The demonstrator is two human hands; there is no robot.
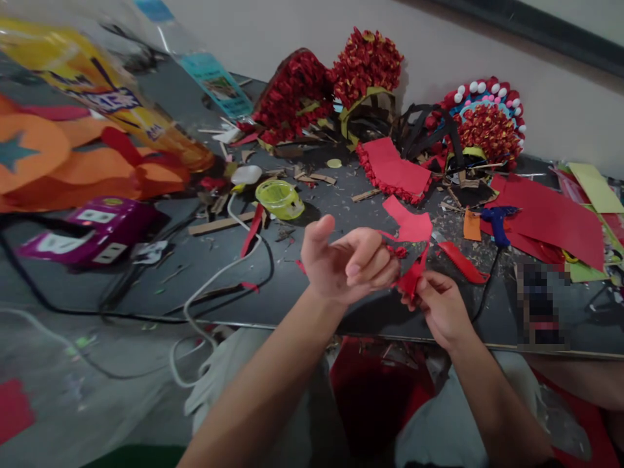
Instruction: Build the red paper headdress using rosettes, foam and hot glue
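- One dark table [341, 309] runs across our view, strewn with brown scraps, against one pale wall [312, 32].
- Two hands of ours meet above its near edge.
- Our left hand [351, 263] has its thumb raised clear and its fingers half curled; we cannot tell whether the lower fingertips have hold of anything.
- Our right hand [441, 305] pinches one red paper piece [412, 279] between thumb and fingers, closed on it, just beside the left fingers.
- One lighter red cut-out [409, 220] sits just beyond; we cannot tell whether it joins the held piece.
- Near the right hand we count one red cutter [463, 261] and one blue glue gun [497, 224].
- Three pieces covered in red petals stand at the back: a left one [295, 97], a middle one [368, 68] and a right one [490, 130] rimmed with white beads.
- Two bottles lean leftward: one with a yellow label [88, 78], one with a blue label [214, 81].
- One yellow-green tub [280, 200] and one purple box [95, 234] lie left of our hands.
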